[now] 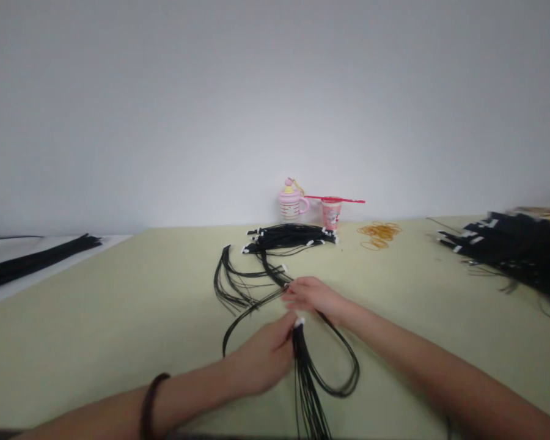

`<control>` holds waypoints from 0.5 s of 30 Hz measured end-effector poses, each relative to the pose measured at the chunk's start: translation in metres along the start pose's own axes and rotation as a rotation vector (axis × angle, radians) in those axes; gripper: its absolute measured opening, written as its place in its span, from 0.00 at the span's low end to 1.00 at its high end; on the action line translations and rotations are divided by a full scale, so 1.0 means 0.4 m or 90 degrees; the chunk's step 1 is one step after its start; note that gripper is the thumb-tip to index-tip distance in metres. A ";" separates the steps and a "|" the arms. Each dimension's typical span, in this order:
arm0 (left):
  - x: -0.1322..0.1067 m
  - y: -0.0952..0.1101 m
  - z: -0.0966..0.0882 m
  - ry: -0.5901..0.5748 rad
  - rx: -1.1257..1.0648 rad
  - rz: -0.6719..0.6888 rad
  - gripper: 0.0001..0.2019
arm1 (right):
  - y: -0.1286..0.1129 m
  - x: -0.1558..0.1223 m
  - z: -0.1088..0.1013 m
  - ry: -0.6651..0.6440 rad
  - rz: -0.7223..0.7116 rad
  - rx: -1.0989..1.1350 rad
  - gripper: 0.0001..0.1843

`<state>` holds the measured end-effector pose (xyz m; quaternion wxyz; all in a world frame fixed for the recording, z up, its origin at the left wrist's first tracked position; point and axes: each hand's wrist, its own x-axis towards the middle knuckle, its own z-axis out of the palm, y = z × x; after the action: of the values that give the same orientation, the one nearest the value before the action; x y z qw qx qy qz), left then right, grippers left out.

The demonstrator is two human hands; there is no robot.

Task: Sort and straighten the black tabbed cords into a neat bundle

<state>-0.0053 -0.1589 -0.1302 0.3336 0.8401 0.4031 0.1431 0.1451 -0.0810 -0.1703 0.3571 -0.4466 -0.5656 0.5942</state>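
Note:
My left hand (263,354) is closed in a pinch on the white-tipped end of a bunch of thin black cords (308,379) that trails toward me off the near edge. A dark band circles that wrist. My right hand (314,297) lies just beyond it, fingers curled onto a black cord loop (343,366) that sweeps round to the right on the pale green table (119,318). More loose black cords (238,284) fan out to the left of my hands.
A tied bundle of black cords (293,237) lies further back. Behind it stand a pink lidded mug (291,203) and a pink cup (331,214). Yellow rubber bands (379,234) lie at the right, a large black cord pile (513,253) far right, another bunch (32,261) far left.

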 end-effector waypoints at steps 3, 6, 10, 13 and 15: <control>0.074 -0.056 -0.028 0.036 0.086 -0.003 0.14 | -0.016 0.094 -0.072 0.120 -0.060 -0.118 0.15; 0.152 -0.081 -0.033 0.050 0.146 0.004 0.12 | -0.020 0.163 -0.152 0.212 -0.106 -0.198 0.17; 0.228 -0.081 -0.013 0.066 0.232 0.016 0.12 | 0.006 0.191 -0.215 0.289 -0.136 -0.245 0.17; 0.247 -0.087 -0.007 0.095 0.304 -0.005 0.13 | 0.032 0.173 -0.234 0.314 -0.133 -0.240 0.17; 0.249 -0.099 -0.016 0.128 0.349 -0.046 0.16 | 0.044 0.158 -0.235 0.318 -0.128 -0.213 0.16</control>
<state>0.0318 -0.0611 -0.1550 0.0575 0.8655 0.4876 0.0992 0.2127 0.0090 -0.1922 0.4634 -0.5731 -0.5916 0.3268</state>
